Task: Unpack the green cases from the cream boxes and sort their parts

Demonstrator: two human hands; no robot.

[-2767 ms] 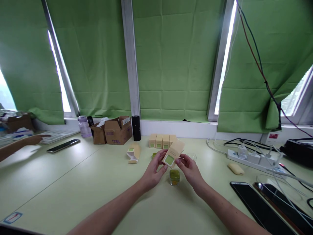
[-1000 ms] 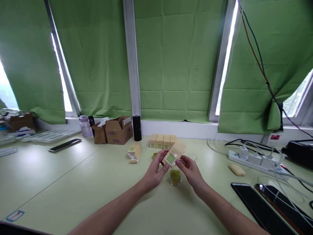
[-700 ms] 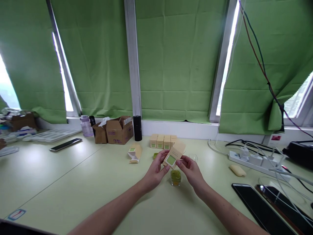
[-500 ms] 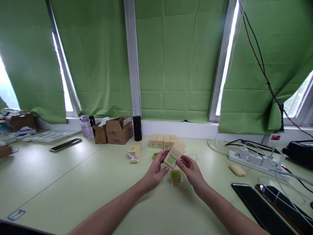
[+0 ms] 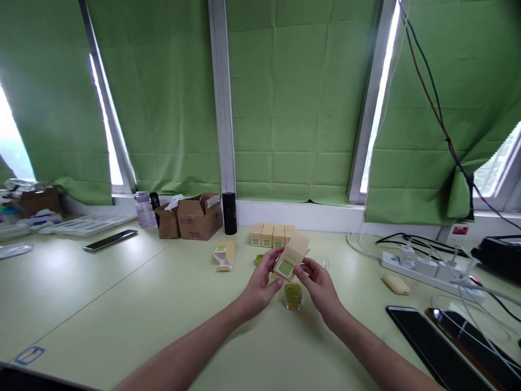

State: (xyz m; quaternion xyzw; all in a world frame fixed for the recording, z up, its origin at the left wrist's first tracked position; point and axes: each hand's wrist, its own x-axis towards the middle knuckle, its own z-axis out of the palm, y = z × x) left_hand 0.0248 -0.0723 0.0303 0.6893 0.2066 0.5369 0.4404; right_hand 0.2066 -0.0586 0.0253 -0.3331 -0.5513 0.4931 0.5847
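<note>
I hold a small tan carton point(image 5: 290, 258) with a green square label above the middle of the pale green table point(image 5: 101, 304), tilted. My left hand point(image 5: 259, 283) pinches its left edge and my right hand point(image 5: 320, 285) grips its right side. Just below it stands a small green jar point(image 5: 292, 295). A row of matching cartons point(image 5: 270, 235) stands farther away.

An office workroom: long desk point(image 5: 101, 304) (power strip point(image 5: 427, 266), phones point(image 5: 423, 339)), green blinds point(image 5: 288, 98).
</note>
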